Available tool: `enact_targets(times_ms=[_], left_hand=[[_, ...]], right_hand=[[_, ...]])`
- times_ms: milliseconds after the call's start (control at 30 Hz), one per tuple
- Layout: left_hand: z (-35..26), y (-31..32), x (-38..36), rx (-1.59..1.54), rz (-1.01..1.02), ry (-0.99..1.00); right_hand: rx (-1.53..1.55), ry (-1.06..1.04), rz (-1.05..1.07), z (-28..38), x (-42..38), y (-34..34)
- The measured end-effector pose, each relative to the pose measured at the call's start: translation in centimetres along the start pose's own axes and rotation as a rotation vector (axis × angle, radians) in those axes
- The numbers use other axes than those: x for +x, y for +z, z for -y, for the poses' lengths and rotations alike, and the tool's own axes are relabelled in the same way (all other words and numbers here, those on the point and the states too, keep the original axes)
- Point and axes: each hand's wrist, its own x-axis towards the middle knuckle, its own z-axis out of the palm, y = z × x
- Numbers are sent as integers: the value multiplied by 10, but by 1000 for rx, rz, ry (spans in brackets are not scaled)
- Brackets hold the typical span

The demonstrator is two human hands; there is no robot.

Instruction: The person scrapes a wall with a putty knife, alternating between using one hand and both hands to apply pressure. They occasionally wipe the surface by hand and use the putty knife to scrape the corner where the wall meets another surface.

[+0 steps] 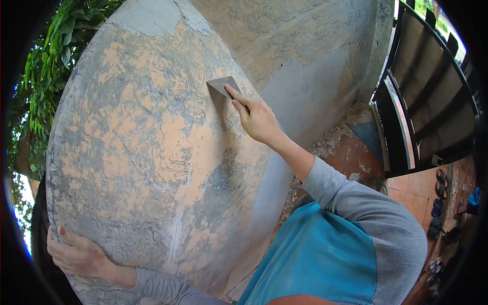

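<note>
My right hand (258, 120) grips a metal putty knife (222, 84); its wide blade is against or very near the upper part of a curved wall (117, 168). The handle is mostly hidden in my fingers. This wall has patchy grey plaster over peach-coloured paint, with smoother grey plaster (147, 16) at its top. At the lower left, my left hand (79, 255) holds the wall's rounded edge, fingers curled over it and thumb on the face. The far side of that edge is hidden.
A second plastered wall (310, 81) adjoins on the right. Plaster debris (325, 145) lies on the tiled floor (406, 195) near a dark metal gate (432, 86). Several pairs of footwear (437, 211) sit at far right. Green leaves (48, 86) hang at left.
</note>
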Motion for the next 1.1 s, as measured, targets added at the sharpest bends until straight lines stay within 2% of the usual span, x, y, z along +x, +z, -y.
enact_targets(times_ms=[100,233,333,433,533,633,733,833,867,967,1000,1100], left_hand=[[-6,-2,3,0,-28,-2],[-9,-4,2,-3,-27,-19],[-3,0,0,18,-2,-22],[0,3,0,7,-5,-33],[3,5,-3,15,21,-25],[6,7,0,1,-8,-4],[0,4,0,8,-33,17],[3,4,3,27,-46,46],[3,4,1,36,-48,44],[8,7,0,31,-62,77],[11,10,1,8,-52,67],[16,16,-2,-31,-33,1]], right_hand=[[67,-115,-86,-8,-13,25],[53,-51,-153,-5,2,34],[96,-84,-180,0,-5,39],[14,-103,-122,-11,-6,33],[-8,-41,-157,-5,2,25],[15,-82,-141,-11,-8,38],[-44,-16,-105,-7,0,26],[21,-227,-231,-39,-19,65],[62,-163,-138,-42,-21,59],[10,112,-64,-32,-2,33],[18,136,-35,-28,-7,38],[-36,-279,-259,-57,-23,77]])
